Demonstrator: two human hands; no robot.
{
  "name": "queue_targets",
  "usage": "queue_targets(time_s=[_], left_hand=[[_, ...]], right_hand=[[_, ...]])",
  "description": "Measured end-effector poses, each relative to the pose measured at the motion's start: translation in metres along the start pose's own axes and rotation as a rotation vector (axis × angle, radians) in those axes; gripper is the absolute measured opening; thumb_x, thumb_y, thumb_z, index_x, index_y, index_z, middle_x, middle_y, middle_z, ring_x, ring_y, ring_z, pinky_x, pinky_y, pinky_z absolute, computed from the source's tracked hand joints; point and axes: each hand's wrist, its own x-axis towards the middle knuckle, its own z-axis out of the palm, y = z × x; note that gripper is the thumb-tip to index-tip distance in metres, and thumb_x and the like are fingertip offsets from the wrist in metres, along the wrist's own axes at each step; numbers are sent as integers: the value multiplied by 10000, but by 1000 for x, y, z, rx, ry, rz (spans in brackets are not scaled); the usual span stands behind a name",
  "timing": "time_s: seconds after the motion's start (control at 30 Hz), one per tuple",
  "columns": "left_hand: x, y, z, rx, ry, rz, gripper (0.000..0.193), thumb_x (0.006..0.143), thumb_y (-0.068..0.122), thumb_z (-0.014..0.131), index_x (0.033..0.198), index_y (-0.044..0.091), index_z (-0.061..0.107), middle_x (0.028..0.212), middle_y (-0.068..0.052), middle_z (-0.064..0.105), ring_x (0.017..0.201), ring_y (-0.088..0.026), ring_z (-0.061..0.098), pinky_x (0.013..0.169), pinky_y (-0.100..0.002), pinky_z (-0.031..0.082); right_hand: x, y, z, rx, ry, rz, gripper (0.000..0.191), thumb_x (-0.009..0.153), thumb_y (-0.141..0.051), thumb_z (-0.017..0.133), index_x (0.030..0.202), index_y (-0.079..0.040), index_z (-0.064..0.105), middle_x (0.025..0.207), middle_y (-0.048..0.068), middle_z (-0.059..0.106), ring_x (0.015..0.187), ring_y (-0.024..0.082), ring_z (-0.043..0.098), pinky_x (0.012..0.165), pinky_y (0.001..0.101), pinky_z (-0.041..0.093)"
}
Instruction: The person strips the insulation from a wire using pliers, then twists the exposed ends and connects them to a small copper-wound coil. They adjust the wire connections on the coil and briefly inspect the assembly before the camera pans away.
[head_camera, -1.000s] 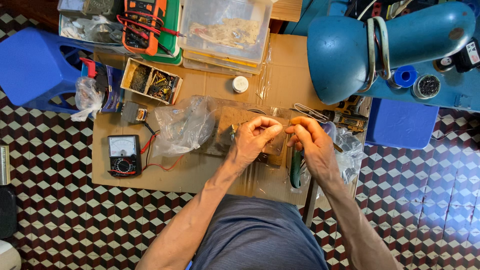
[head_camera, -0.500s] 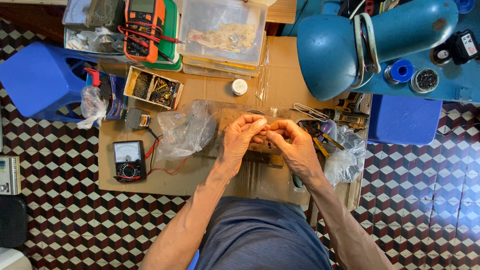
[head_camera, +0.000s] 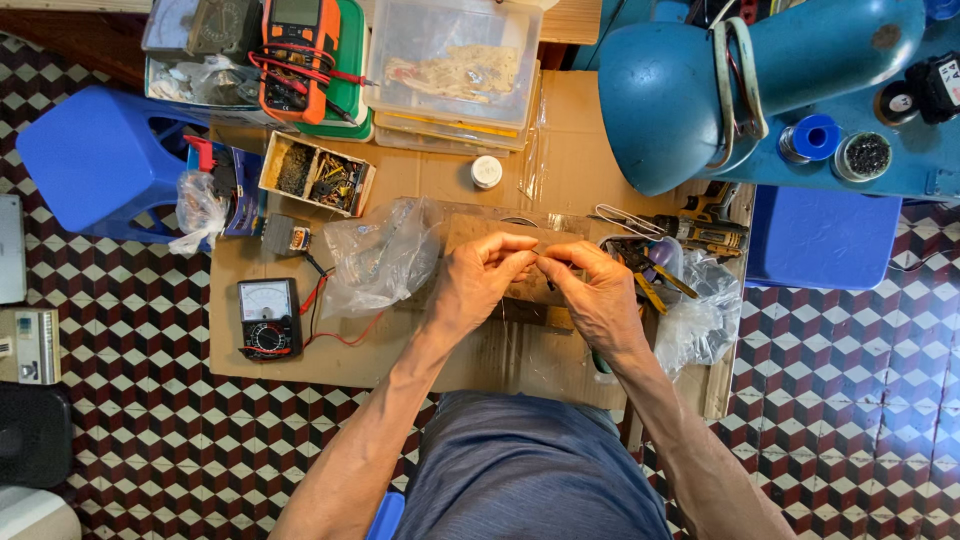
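My left hand (head_camera: 482, 277) and my right hand (head_camera: 596, 290) meet fingertip to fingertip over a cardboard-covered worktable (head_camera: 420, 345). Between the pinched fingers sits a tiny dark part (head_camera: 546, 268), too small to identify. Under the hands lies a clear plastic sleeve (head_camera: 520, 232) over a brown board. A crumpled clear plastic bag (head_camera: 382, 257) lies just left of my left hand. A small plastic tub of hand tools (head_camera: 655, 268) stands right of my right hand.
An analog multimeter (head_camera: 267, 317) with red leads lies at the left. A box of small parts (head_camera: 318, 175), a white round cap (head_camera: 486, 171), an orange digital meter (head_camera: 295, 55) and clear lidded boxes (head_camera: 455, 65) sit at the back. A blue lamp (head_camera: 700, 85) hangs over the right; blue stools (head_camera: 100, 160) flank the table.
The view has shifted slightly. My hands have stayed together over the board, fingers working the small part with little movement.
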Motion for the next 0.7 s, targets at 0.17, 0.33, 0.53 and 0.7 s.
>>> queue_targets(time_s=[0.17, 0.33, 0.53, 0.7], left_hand=[[-10, 21, -8, 305, 5, 118, 255, 951, 141, 709, 1190, 56, 739, 1034, -43, 802, 912, -76, 733, 792, -230, 594], [-12, 33, -8, 386, 4, 206, 231, 938, 144, 723, 1155, 70, 744, 1008, -55, 804, 895, -84, 761, 770, -242, 611], [-14, 35, -8, 514, 54, 325, 192, 921, 155, 756, 1099, 81, 760, 967, -57, 797, 846, -100, 774, 705, -253, 602], [-14, 32, -10, 548, 80, 398, 175, 912, 155, 774, 1071, 82, 764, 959, -59, 796, 845, -119, 774, 708, -259, 604]], right_hand=[[3, 6, 0, 109, -56, 32, 224, 956, -186, 708, 1103, -23, 752, 916, 11, 723, 848, 80, 627, 759, 239, 502], [5, 13, -1, 153, -107, 69, 220, 963, -184, 703, 1116, -37, 762, 889, -15, 720, 816, 55, 608, 724, 220, 489], [7, 18, -2, 183, -113, 75, 209, 960, -178, 715, 1098, -28, 766, 881, -14, 721, 813, 53, 611, 718, 215, 489], [9, 19, -3, 178, -125, 75, 215, 952, -187, 720, 1083, -22, 766, 892, -7, 738, 821, 52, 629, 719, 215, 500]])
